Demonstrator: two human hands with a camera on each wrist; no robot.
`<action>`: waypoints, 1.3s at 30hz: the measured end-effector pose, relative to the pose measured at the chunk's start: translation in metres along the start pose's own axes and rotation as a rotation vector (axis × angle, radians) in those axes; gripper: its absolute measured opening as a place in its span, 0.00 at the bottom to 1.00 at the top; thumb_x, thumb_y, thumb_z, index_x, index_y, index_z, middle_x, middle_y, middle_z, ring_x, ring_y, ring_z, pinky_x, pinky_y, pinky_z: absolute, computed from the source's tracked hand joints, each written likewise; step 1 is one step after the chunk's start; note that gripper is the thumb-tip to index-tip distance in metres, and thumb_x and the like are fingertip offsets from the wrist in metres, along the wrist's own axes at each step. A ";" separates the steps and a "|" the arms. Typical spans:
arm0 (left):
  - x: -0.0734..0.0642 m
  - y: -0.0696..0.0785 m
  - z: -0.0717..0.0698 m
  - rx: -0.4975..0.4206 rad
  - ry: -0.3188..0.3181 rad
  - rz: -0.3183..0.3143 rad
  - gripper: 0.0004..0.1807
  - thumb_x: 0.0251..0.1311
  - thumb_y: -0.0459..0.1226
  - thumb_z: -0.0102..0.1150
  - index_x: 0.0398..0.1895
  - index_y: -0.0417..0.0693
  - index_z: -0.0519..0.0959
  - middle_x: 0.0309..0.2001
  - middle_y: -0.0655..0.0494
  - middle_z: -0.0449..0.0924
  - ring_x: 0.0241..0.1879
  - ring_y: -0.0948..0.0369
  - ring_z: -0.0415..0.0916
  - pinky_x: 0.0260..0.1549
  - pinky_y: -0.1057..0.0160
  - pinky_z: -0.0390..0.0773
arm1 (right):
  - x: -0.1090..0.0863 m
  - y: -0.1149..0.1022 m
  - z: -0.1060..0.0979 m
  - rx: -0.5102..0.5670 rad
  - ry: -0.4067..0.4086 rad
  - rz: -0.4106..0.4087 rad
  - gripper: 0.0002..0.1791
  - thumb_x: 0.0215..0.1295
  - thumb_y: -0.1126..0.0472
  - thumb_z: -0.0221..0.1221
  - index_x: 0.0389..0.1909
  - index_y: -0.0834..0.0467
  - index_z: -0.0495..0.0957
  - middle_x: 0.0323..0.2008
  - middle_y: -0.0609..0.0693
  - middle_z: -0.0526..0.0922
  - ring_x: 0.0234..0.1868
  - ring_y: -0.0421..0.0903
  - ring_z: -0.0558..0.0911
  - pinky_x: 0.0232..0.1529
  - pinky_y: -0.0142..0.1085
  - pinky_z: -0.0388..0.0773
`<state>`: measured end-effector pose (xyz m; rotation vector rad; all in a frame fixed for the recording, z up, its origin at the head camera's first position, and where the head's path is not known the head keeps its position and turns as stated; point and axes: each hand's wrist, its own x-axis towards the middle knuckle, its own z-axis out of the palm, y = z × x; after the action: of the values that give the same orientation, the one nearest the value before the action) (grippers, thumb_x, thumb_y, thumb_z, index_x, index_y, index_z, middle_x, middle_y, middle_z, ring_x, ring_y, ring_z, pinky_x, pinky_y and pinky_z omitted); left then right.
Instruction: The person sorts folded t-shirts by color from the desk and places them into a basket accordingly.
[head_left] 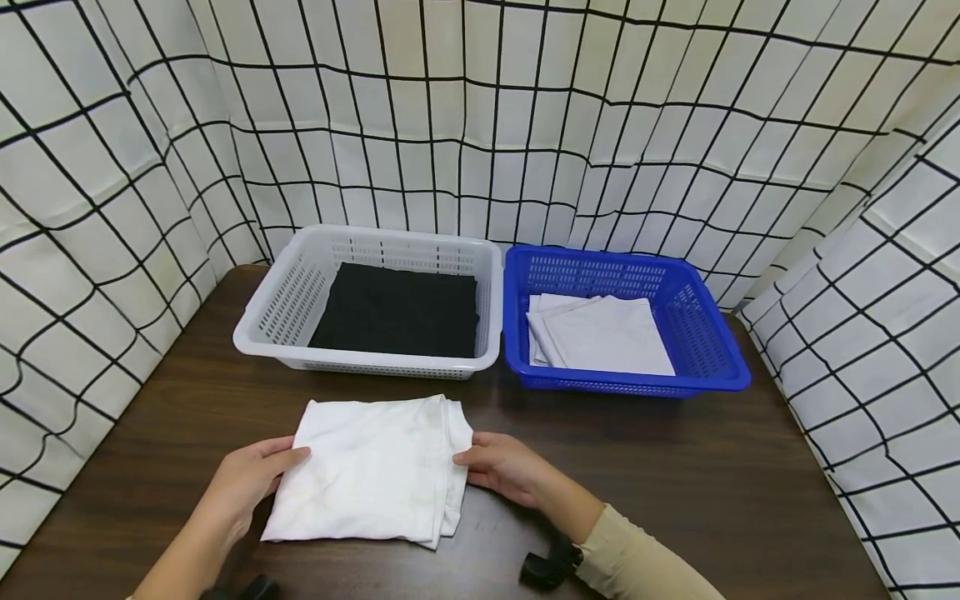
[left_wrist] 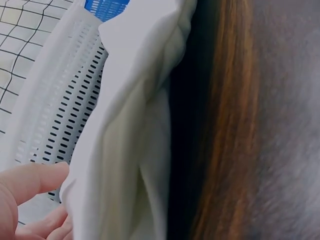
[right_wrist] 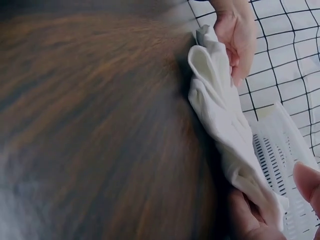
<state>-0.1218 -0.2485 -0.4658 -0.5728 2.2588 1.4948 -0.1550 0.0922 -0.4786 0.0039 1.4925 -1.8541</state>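
Two baskets (head_left: 375,362) (head_left: 630,382) behind white cloth (head_left: 363,475).

The folded white cloth (head_left: 367,475) at lower centre is soft, matt fabric, lightly creased. Left of centre, the white basket (head_left: 390,364) is smooth, slotted plastic with a faint sheen; the black cloth (head_left: 397,312) in it is dull, matt fabric. Right of centre, the blue basket (head_left: 630,383) is perforated plastic, slightly glossy. The desk (head_left: 637,450) shows dark wood grain with a soft shine. The gridded backdrop (head_left: 442,117) across the top looks like wrinkled cloth, though its texture is hard to make out.
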 end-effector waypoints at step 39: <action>0.005 -0.006 0.003 -0.056 -0.073 0.008 0.37 0.63 0.50 0.65 0.63 0.28 0.71 0.40 0.61 0.83 0.37 0.65 0.80 0.37 0.65 0.83 | 0.006 0.003 0.012 -0.065 0.118 -0.001 0.21 0.66 0.69 0.59 0.59 0.69 0.72 0.39 0.48 0.86 0.40 0.41 0.85 0.45 0.36 0.85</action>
<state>-0.1226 -0.2486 -0.4738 -0.5174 2.1733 1.5612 -0.1522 0.0784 -0.4802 0.0826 1.6328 -1.8331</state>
